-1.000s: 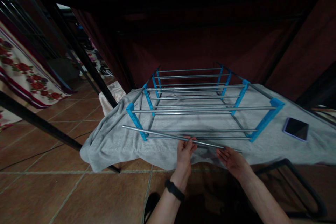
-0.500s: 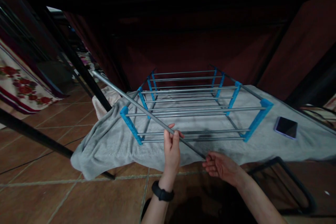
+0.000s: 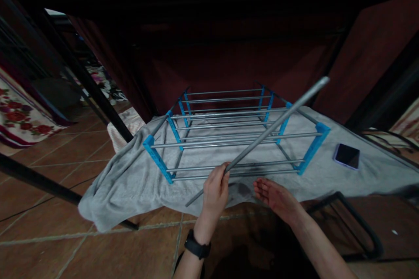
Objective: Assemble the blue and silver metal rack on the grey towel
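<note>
My left hand (image 3: 216, 186) is closed around a grey metal tube (image 3: 262, 137). The tube slants from lower left, below the hand, to a raised end at upper right. It passes in front of a rack (image 3: 314, 152) of metal bars with blue plastic side pieces, which rests on a grey blanket (image 3: 118, 196). My right hand (image 3: 276, 200) is apart from the tube, to the right of my left hand, palm turned inward and fingers stretched out with nothing in them. A black band sits on my left wrist.
A phone (image 3: 347, 156) lies on the blanket at the right. Below it stands a dark metal frame (image 3: 369, 231). Black posts (image 3: 94, 91) rise at the left, near a floral cloth (image 3: 26, 117). Brown tiles (image 3: 36, 248) cover the floor.
The tube has swung over: its raised end was at upper left and now points to upper right. My right hand has come away from the tube's lower end.
</note>
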`<state>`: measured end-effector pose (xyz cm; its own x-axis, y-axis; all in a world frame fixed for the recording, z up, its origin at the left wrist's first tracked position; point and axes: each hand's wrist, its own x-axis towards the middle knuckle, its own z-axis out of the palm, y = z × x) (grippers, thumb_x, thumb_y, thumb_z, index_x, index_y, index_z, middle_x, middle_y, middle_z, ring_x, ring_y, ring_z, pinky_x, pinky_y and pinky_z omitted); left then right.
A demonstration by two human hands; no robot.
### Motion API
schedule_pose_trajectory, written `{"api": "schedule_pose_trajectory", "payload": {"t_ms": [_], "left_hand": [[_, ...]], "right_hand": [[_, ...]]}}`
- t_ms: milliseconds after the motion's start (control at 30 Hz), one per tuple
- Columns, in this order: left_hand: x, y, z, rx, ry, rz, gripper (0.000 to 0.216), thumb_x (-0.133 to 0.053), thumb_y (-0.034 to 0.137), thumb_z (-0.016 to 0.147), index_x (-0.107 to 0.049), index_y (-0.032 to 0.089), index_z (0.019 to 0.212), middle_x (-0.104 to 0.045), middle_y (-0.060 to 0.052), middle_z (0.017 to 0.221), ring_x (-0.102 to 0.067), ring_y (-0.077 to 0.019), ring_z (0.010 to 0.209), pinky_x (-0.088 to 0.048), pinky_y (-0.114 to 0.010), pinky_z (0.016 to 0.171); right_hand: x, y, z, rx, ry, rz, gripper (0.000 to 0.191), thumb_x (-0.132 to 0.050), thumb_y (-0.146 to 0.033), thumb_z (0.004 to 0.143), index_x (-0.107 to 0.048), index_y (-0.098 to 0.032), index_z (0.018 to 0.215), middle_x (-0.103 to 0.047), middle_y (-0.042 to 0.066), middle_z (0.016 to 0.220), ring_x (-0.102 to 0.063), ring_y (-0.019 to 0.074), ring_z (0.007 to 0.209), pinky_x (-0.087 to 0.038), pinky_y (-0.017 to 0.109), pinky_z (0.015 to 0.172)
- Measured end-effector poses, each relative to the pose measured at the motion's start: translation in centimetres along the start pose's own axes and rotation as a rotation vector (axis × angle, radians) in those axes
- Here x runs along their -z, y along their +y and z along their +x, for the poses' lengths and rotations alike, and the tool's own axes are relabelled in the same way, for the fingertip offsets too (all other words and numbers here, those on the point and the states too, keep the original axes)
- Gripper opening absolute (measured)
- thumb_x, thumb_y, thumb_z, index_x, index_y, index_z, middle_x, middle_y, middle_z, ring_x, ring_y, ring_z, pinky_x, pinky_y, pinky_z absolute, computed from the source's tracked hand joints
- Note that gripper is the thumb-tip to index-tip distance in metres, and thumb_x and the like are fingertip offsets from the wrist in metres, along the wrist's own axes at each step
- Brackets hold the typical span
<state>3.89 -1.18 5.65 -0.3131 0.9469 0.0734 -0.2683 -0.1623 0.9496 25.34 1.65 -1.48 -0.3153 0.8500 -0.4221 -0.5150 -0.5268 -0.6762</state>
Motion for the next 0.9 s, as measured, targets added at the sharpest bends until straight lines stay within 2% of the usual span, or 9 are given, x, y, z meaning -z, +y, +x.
{"api": "schedule_pose_trajectory", "payload": {"t_ms": [100,333,400,533,633,700,800,900], "left_hand": [[0.2,-0.9,0.4,0.044,-0.054,0.033,0.028,-0.065,-0.001,0.073,-0.072,0.024,0.086,-0.070,-0.009,0.097,-0.058,-0.0248,0.113,-0.041,-0.030,0.102],[0.7,-3.3,1.1,-0.147,-0.184,0.429,0.026,-0.066,0.012,0.077,-0.073,0.030,0.095,-0.069,-0.007,0.095,-0.058,-0.0261,0.106,-0.036,-0.036,0.106],[0.8,-3.7,1.1,-0.162,-0.195,0.492,0.027,-0.065,0.014,0.077,-0.073,0.031,0.097,-0.069,-0.007,0.095,-0.057,-0.0271,0.104,-0.033,-0.039,0.109],[1.2,-4.2,1.2,-0.144,-0.210,0.587,0.029,-0.063,0.014,0.077,-0.074,0.032,0.097,-0.069,-0.007,0.093,-0.057,-0.0277,0.102,-0.029,-0.041,0.111],[1.6,-4.8,1.5,-0.206,-0.250,0.683,0.033,-0.059,0.012,0.078,-0.073,0.032,0.100,-0.068,-0.008,0.093,-0.057,-0.0278,0.099,-0.029,-0.041,0.110],[1.8,-5.3,1.6,-0.249,-0.285,0.740,0.037,-0.057,0.009,0.079,-0.073,0.032,0.102,-0.068,-0.008,0.092,-0.057,-0.0276,0.098,-0.030,-0.041,0.108],[2.1,-5.7,1.8,-0.275,-0.316,0.780,0.041,-0.054,0.006,0.079,-0.072,0.032,0.104,-0.067,-0.008,0.092,-0.058,-0.0266,0.096,-0.031,-0.040,0.107],[2.2,-5.8,1.8,-0.234,-0.310,0.719,0.036,-0.057,0.007,0.079,-0.072,0.031,0.100,-0.067,-0.008,0.093,-0.059,-0.0259,0.096,-0.030,-0.039,0.108]], "right_hand": [[0.0,-0.3,-0.1,0.047,0.023,-0.013,0.017,-0.065,-0.026,0.081,-0.067,-0.018,0.096,-0.071,0.007,0.099,-0.067,0.0152,0.090,-0.054,0.028,0.082],[0.1,-1.3,-0.3,0.140,0.069,-0.028,0.022,-0.068,-0.027,0.077,-0.066,-0.019,0.097,-0.072,0.006,0.098,-0.067,0.0151,0.091,-0.054,0.028,0.083],[0.1,-1.7,-0.4,0.177,0.095,-0.045,0.025,-0.070,-0.026,0.075,-0.066,-0.020,0.099,-0.072,0.005,0.100,-0.067,0.0149,0.092,-0.053,0.029,0.085],[0.4,-2.4,-0.6,0.257,0.098,-0.020,0.028,-0.074,-0.027,0.071,-0.066,-0.023,0.097,-0.071,0.004,0.105,-0.066,0.0172,0.099,-0.052,0.034,0.090],[0.8,-2.6,-0.6,0.307,0.066,0.055,0.024,-0.076,-0.027,0.069,-0.065,-0.023,0.090,-0.072,0.001,0.097,-0.066,0.0186,0.100,-0.052,0.037,0.093],[1.0,-2.7,-0.5,0.319,0.068,0.059,0.026,-0.076,-0.028,0.070,-0.066,-0.023,0.093,-0.072,0.001,0.095,-0.067,0.0178,0.098,-0.052,0.037,0.093],[1.4,-2.7,-0.1,0.330,0.125,0.039,0.028,-0.076,-0.027,0.070,-0.067,-0.023,0.096,-0.072,0.000,0.093,-0.067,0.0151,0.091,-0.054,0.033,0.090],[2.0,-2.5,0.4,0.346,0.202,0.057,0.019,-0.078,-0.024,0.069,-0.066,-0.021,0.083,-0.072,0.000,0.089,-0.068,0.0140,0.085,-0.056,0.030,0.086]]}}
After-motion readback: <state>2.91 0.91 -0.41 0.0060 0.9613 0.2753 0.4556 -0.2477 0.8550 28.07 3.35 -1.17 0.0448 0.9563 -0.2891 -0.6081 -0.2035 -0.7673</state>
